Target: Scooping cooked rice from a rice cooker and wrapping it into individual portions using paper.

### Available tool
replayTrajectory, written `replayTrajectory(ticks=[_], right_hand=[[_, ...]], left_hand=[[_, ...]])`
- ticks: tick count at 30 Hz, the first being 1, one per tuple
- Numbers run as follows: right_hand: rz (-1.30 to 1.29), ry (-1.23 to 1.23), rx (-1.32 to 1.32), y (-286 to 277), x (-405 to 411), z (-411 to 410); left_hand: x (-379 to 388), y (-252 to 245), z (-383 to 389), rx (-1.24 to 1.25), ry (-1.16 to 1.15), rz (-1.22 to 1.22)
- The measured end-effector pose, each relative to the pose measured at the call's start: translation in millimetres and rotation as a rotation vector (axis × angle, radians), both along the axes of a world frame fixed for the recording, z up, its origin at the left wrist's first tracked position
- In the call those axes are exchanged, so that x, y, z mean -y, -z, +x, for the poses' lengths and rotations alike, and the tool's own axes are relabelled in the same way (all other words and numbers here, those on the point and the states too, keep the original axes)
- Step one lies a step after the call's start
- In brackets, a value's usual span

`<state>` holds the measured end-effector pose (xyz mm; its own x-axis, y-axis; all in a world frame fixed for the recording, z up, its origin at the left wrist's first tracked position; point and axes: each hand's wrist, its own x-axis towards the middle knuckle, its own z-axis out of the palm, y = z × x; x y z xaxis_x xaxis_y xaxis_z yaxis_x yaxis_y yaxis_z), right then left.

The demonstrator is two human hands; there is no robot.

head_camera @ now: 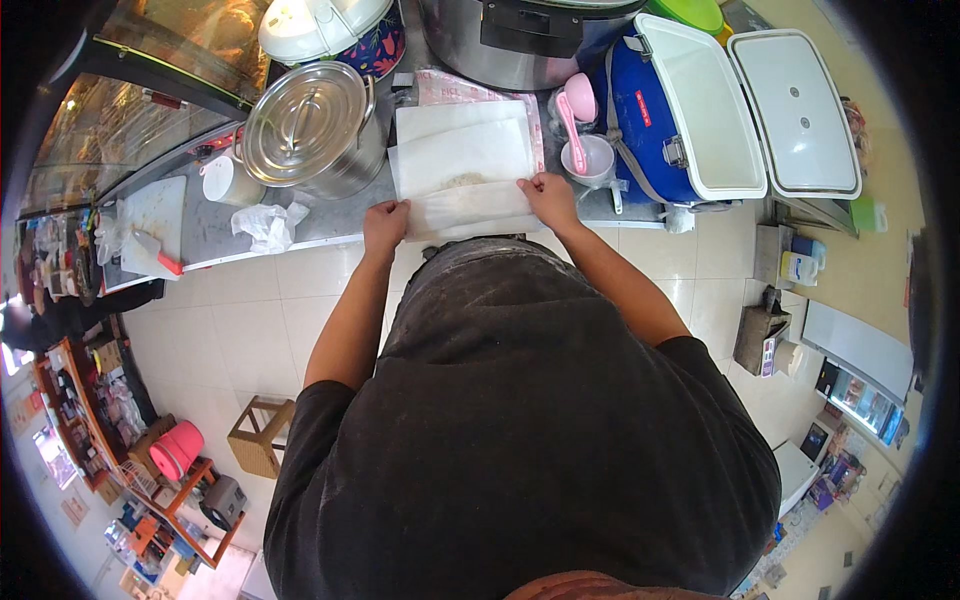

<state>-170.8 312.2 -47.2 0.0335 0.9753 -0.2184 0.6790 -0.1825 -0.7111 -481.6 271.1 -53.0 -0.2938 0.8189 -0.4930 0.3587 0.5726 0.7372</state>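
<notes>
White paper sheets (465, 146) lie overlapping on the grey counter, partly over a pink-printed plastic sheet (442, 84). The near edge of the paper is folded up over a small pale mound (463, 180); what the mound is made of, I cannot tell. My left hand (387, 225) pinches the left end of this fold. At its right end, my right hand (550, 199) pinches the paper between thumb and fingers. Just right of the paper stands a bowl (589, 159) with a pink spoon (571, 135) in it, beside a pink scoop (580, 96).
A lidded steel pot (307, 127), a white cup (231, 181) and crumpled plastic (270, 225) stand left. Farther left, a knife (156, 253) lies on a cutting board (161, 210). A large cooker (525, 37) is behind, an open blue cooler (645, 112) right.
</notes>
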Motion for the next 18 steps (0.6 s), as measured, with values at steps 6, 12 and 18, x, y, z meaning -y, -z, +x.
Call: replayTrajectory(ticks=[6, 12, 18], right_hand=[[0.035, -0.056, 0.049, -8, -3, -1], [0.384, -0.276, 0.199, -30, -38, -9], [0.448, -0.468, 0.46, -12, -60, -16]], left_hand=[[0, 6, -5, -0.31, 0.188, 0.059], [-26, -31, -3, -0.455, 0.389, 0.457], [-61, -22, 18, -0.723, 0.733, 0.367]])
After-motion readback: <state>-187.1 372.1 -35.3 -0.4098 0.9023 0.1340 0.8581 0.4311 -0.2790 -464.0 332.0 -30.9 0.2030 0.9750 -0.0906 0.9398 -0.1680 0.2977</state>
